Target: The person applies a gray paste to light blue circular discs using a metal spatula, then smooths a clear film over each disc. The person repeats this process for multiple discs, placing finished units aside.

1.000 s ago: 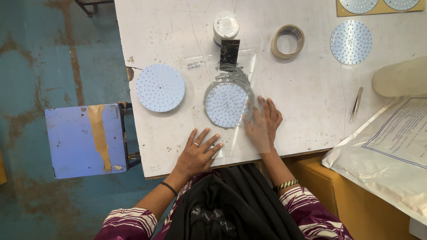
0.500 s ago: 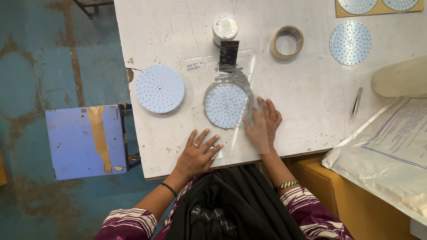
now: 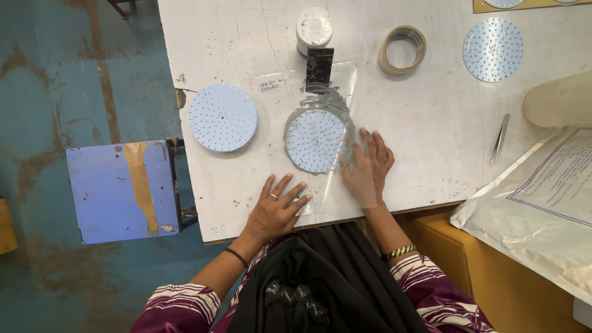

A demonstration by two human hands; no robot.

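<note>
a: where does the round perforated disc (image 3: pixel 316 140) lie from your hands?

b: it lies flat on the white surface (image 3: pixel 431 123), under a clear plastic sheet (image 3: pixel 333 185), straight ahead of you and just left of your right hand (image 3: pixel 368 165). a thin grey stencil ring (image 3: pixel 320 102) frames it, and a dark rectangular block (image 3: pixel 319 66) stands at the far end of that ring.

a: does it have a long axis?

b: the disc itself is round, so none. the ring, the block and the white cylindrical container (image 3: pixel 314 26) beyond them line up away from you, and the sheet runs the same way, toward your body.

a: which hand is nearer?

b: your right hand. it rests flat, fingers spread, on the sheet with its fingertips touching the disc's right rim. your left hand (image 3: pixel 277 209) is also flat and spread, holding nothing, pressing the sheet's near left part, a little apart from the disc and below it.

a: what else is about?

b: a second perforated disc (image 3: pixel 222 117) lies to the left, apart from the sheet. a tape roll (image 3: pixel 402 49) and a third disc (image 3: pixel 493 49) lie farther right, with tweezers (image 3: pixel 500 138) and a foil bag (image 3: pixel 542 203) at the right edge.
</note>
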